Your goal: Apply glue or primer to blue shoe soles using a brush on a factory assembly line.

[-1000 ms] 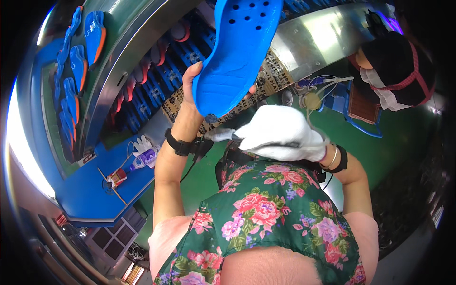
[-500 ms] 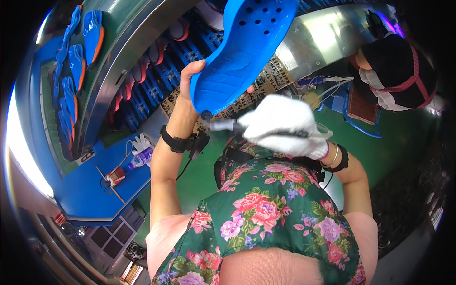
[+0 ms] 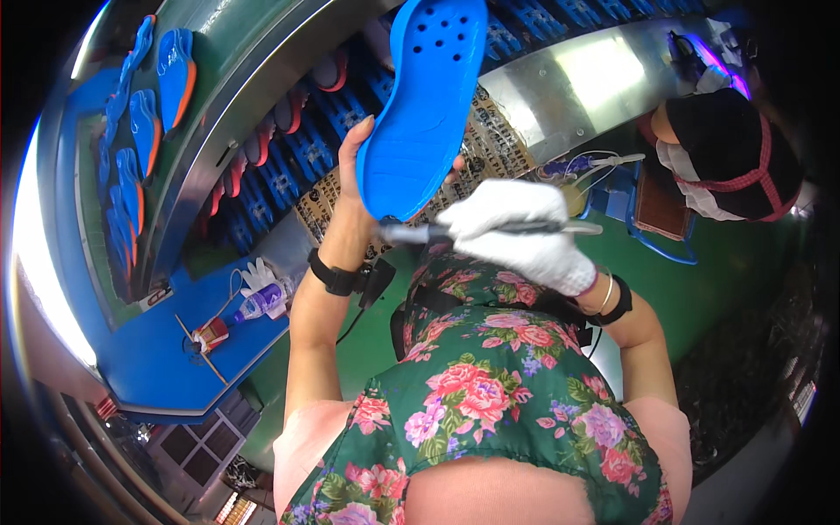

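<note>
A blue shoe sole [image 3: 418, 118], with a cluster of round holes at its far end, is tilted up in my bare left hand [image 3: 352, 164]. The thumb shows along its left side and fingertips peek out on the right; the other fingers are hidden behind it. My right hand [image 3: 512, 232], in a white knitted glove, is closed around a slim grey and black pen-shaped tool [image 3: 418, 234]. A pale hose leads from the tool's back end. Its blurred tip lies close to the sole's near rounded edge, by a dark spot; whether they touch I cannot tell.
Blue soles with orange edges [image 3: 178, 83] lie on the green surface at left. A metal-edged conveyor [image 3: 595, 83] curves across the back. Bottle [image 3: 262, 300] and red pot [image 3: 210, 334] stand on the blue table [image 3: 157, 367]. A co-worker [image 3: 735, 157] sits at right.
The sole has shifted left and turned more upright in my left hand. My right hand with the tool has tilted and moved slightly, its tip staying near the sole's near edge.
</note>
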Available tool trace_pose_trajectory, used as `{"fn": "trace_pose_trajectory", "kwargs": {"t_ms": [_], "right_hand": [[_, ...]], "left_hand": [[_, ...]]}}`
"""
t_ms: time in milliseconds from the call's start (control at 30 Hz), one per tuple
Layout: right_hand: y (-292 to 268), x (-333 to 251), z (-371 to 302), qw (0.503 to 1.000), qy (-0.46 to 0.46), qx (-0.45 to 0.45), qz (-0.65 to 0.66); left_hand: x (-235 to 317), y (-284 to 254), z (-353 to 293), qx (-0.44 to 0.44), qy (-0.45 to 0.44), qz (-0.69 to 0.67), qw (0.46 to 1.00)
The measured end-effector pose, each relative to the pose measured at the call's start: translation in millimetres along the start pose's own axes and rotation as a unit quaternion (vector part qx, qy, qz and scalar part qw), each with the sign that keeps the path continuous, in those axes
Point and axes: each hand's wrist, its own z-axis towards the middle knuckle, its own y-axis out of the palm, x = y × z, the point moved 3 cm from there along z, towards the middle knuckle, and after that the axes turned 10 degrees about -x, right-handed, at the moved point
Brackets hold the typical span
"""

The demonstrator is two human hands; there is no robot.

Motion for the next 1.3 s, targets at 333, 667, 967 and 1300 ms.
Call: {"fn": "trace_pose_trajectory", "kwargs": {"t_ms": [333,667,967,1300], "right_hand": [[-88.5,-25.8,47.6,0.877,-0.173,0.124,-0.430],[2.1,-12.1,-9.8,0.981,-0.077,-0.071,-0.164],[-31.4,9.6,-8.8,0.992,0.060,-0.049,0.099],[-56.5,26.5,-21.5,0.960,0.139,0.171,0.172]], "left_hand": [[-46.7,5.9,-11.6,0.101,0.004,-0.033,0.994],[-22.0,-8.2,-17.0,0.060,0.089,0.002,0.994],[-6.4,10.7,-2.5,0.049,0.116,0.073,0.989],[136.5,92.3,9.8,-0.183,0.207,0.148,0.949]]}}
